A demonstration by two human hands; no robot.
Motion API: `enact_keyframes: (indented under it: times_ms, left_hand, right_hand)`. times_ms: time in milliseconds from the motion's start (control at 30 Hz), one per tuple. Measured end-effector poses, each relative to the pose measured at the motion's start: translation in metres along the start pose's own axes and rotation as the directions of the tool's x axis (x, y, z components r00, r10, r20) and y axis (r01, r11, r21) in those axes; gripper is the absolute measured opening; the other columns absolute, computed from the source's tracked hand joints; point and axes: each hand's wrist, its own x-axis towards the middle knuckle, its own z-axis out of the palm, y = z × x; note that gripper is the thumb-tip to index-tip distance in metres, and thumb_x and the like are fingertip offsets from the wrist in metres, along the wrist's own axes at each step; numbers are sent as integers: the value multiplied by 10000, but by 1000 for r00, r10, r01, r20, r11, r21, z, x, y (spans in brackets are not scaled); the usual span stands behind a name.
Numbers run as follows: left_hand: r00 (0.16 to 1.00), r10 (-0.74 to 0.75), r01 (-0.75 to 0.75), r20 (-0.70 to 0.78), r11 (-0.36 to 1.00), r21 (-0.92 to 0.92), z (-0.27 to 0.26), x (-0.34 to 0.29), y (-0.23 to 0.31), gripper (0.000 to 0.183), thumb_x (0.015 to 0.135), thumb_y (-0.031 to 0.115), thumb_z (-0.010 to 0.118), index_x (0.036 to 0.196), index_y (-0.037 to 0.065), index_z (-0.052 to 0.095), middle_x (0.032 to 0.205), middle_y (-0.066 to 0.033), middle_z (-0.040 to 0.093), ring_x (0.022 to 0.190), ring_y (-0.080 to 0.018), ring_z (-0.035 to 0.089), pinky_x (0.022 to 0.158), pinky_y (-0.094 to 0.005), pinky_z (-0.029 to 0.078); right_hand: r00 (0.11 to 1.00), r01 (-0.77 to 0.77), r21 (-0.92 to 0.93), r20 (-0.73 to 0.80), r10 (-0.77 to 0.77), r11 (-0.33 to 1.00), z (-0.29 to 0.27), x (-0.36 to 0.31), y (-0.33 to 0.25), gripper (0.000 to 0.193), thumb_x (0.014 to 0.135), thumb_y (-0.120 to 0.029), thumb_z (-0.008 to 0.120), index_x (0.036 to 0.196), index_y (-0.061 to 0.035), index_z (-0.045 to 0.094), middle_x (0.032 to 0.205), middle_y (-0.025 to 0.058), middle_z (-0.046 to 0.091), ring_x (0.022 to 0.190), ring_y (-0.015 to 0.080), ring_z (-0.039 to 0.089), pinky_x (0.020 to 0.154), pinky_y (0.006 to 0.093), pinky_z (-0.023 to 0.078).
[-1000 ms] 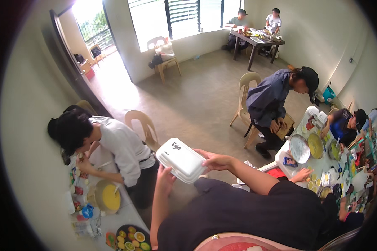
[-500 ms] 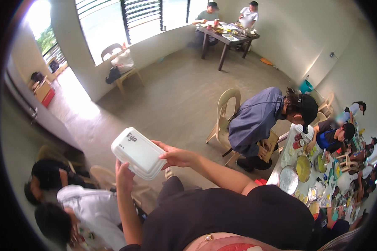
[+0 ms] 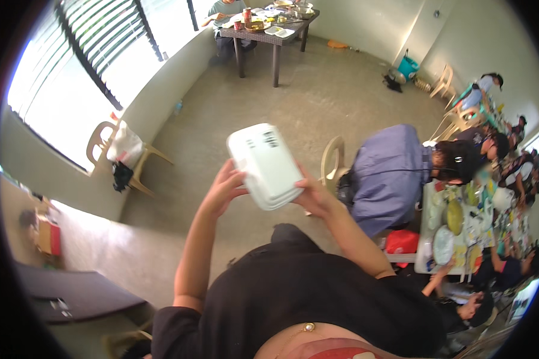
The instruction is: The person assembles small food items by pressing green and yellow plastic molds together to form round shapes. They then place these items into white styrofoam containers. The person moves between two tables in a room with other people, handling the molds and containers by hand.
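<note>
A white, lidded takeaway food container [image 3: 266,164] with rounded corners and dark handwriting at one end of its lid is held up in front of my body, tilted. My left hand [image 3: 223,188] grips its left side, thumb and fingers at the edge. At its lower right corner, my right hand [image 3: 316,194] has hold of the rim. Both hands grip the container together, and its underside is hidden. Whether anything is inside cannot be seen.
A person in a blue-grey jacket [image 3: 384,176] bends at the right beside a long white table [image 3: 424,248] with bowls and several people. A beige chair [image 3: 153,157] bearing bags stands left. A dark table [image 3: 254,37] is at the back; a dark door [image 3: 96,293] is lower left.
My view has turned, so the room appears shifted left and down. The container stays in both hands and sits further right and higher in view. Two people at lower left have left the picture.
</note>
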Motion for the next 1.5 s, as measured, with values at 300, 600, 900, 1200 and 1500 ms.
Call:
enact_keyframes:
  times_ms: [300, 600, 900, 1200, 1500]
  left_hand:
    - [980, -168, 148, -104, 973, -178, -123, 159, 2, 411, 955, 284, 430, 1306, 78, 376, 1279, -136, 476, 1112, -254, 515, 915, -400, 410]
    - [765, -45, -121, -642, 970, -211, -300, 216, 60, 263, 897, 224, 505, 1135, 113, 503, 1091, -41, 566, 961, -187, 554, 788, -320, 429]
    - [732, -119, -174, -671, 919, -353, -421, 396, 78, 185, 906, 239, 507, 1062, 153, 559, 1043, 17, 582, 938, -132, 553, 775, -264, 440]
    - [894, 20, 23, -448, 996, 91, -495, 672, 256, 197, 919, 228, 486, 1075, 119, 539, 1068, -11, 571, 971, -117, 539, 822, -275, 409]
    - [964, -46, 62, -263, 997, 52, -503, 879, 267, 203, 931, 212, 471, 1097, 110, 526, 1070, -7, 559, 974, -116, 541, 817, -274, 408]
  right_hand:
    - [969, -59, -152, -247, 20, 987, -59, 199, -59, 717, 732, -206, 521, 1400, -189, 260, 1295, 71, 432, 1132, 217, 493, 897, 391, 463]
    - [995, -98, -127, -1, 99, 987, -28, 472, -109, 670, 759, -204, 517, 1388, -170, 288, 1247, 64, 452, 1097, 171, 495, 869, 344, 455]
    - [972, -224, -137, -103, 212, 965, -93, 671, -137, 669, 734, -252, 535, 1366, -186, 329, 1218, 57, 476, 1078, 180, 501, 854, 342, 460]
    - [952, 79, -98, -288, -104, 992, -161, 798, -227, 667, 727, -182, 545, 1358, -139, 333, 1276, 74, 450, 1126, 218, 494, 917, 390, 464]
    - [849, 261, -68, -458, -263, 963, -269, 903, -319, 619, 731, -155, 536, 1323, -147, 354, 1200, 56, 499, 1071, 193, 522, 827, 351, 497]
